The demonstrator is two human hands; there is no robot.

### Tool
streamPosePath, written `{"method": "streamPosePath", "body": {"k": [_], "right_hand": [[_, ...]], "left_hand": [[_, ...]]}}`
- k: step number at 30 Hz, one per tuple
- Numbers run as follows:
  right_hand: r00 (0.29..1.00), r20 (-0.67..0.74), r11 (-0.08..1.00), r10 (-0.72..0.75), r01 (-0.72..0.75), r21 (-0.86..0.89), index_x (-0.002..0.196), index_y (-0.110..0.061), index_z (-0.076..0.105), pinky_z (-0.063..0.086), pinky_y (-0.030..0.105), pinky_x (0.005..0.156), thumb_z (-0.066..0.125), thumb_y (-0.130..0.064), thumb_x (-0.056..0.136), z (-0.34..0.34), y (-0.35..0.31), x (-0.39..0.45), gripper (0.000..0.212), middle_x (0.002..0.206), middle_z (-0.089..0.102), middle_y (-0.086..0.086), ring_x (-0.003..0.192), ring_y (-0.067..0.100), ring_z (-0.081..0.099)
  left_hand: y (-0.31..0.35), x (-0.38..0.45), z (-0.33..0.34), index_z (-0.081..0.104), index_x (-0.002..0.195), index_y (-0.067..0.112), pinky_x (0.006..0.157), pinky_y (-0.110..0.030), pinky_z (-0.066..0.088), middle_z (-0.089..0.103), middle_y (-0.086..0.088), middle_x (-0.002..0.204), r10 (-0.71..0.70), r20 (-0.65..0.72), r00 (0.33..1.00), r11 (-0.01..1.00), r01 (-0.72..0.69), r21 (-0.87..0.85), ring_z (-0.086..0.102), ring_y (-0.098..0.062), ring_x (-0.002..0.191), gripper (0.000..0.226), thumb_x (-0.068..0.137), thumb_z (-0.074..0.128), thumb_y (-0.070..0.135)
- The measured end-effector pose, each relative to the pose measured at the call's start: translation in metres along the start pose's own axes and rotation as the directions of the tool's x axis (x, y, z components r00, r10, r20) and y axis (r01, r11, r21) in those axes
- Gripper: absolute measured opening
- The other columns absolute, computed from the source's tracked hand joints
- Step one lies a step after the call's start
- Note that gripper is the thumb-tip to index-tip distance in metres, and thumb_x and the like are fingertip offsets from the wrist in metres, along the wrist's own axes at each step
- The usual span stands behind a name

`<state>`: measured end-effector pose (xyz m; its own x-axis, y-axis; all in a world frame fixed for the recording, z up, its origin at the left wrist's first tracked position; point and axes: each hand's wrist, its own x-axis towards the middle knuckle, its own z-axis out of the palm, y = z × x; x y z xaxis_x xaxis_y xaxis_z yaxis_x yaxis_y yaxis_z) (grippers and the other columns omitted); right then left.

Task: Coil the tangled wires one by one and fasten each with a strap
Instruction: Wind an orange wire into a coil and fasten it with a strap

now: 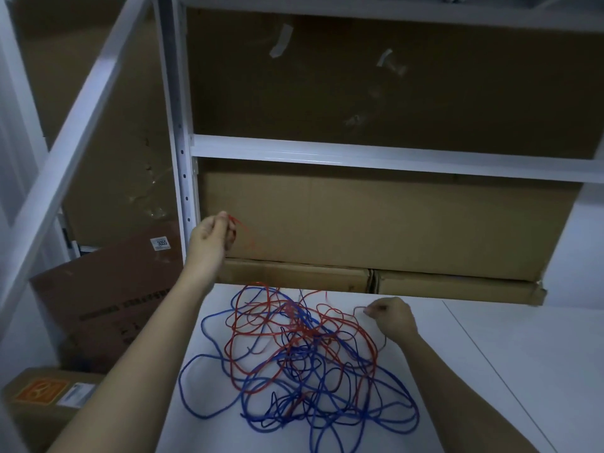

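Plainly, the red and blue wire tangle (300, 361) is lying on the white counter (506, 371), with bare counter spreading right of the tangle and the counter's left edge running just beside it. Above the tangle, the left hand (212, 237) is pinching a raised red wire (240, 228). Right of the tangle, the right hand (392, 317) is pinching another red strand, its fingertips blurred. Behind the tangle, cardboard boxes (376, 223) are filling a white shelf rack (359, 152).
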<state>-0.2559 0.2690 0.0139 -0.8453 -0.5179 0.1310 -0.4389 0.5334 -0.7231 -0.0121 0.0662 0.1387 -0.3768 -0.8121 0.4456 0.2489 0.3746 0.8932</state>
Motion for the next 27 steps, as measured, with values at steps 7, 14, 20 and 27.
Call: {"method": "streamPosePath", "body": {"k": [7, 14, 20, 27], "right_hand": [[0.971, 0.038, 0.971, -0.235, 0.237, -0.039, 0.124, -0.011, 0.061, 0.046, 0.03, 0.086, 0.053, -0.013, 0.095, -0.005, -0.057, -0.003, 0.031, 0.121, 0.063, 0.008, 0.101, 0.021, 0.06], [0.828, 0.05, 0.786, -0.558, 0.509, 0.35, 0.123, -0.014, 0.062, 0.04, 0.026, 0.101, 0.06, -0.029, 0.093, -0.002, -0.162, -0.031, 0.034, 0.125, 0.057, 0.0, 0.116, 0.012, 0.053], [0.884, -0.073, 0.679, -0.462, 0.405, 0.612, 0.089, -0.012, 0.066, 0.042, 0.007, 0.074, 0.063, -0.008, 0.09, 0.014, -0.187, -0.041, 0.005, 0.08, 0.065, -0.009, 0.075, -0.008, 0.058], [0.885, 0.043, 0.619, -0.463, 0.288, 0.73, 0.089, -0.019, 0.049, 0.05, 0.02, 0.071, 0.041, -0.014, 0.101, -0.024, -0.201, -0.039, 0.015, 0.067, 0.048, -0.01, 0.059, 0.004, 0.052]], "left_hand": [[0.008, 0.005, 0.019, 0.053, 0.073, 0.014, 0.057, -0.023, 0.034, 0.04, 0.002, 0.056, 0.091, 0.194, 0.977, 0.993, -0.104, 0.058, 0.038, -0.008, 0.051, 0.035, 0.103, 0.037, 0.022], [0.023, 0.003, 0.037, 0.055, 0.076, 0.012, 0.056, -0.019, 0.036, 0.043, 0.003, 0.057, 0.156, 0.262, 0.952, 0.986, -0.164, 0.009, 0.04, -0.004, 0.05, 0.033, 0.103, 0.038, 0.02], [0.031, 0.0, 0.033, 0.056, 0.077, 0.014, 0.058, -0.016, 0.039, 0.046, 0.008, 0.056, 0.203, 0.277, 0.939, 0.974, -0.222, 0.039, 0.044, -0.003, 0.053, 0.032, 0.102, 0.039, 0.022], [0.035, 0.007, 0.021, 0.056, 0.078, 0.017, 0.064, -0.022, 0.04, 0.05, 0.003, 0.065, 0.144, 0.191, 0.971, 0.968, -0.178, 0.176, 0.047, -0.009, 0.062, 0.032, 0.102, 0.038, 0.029]]}}
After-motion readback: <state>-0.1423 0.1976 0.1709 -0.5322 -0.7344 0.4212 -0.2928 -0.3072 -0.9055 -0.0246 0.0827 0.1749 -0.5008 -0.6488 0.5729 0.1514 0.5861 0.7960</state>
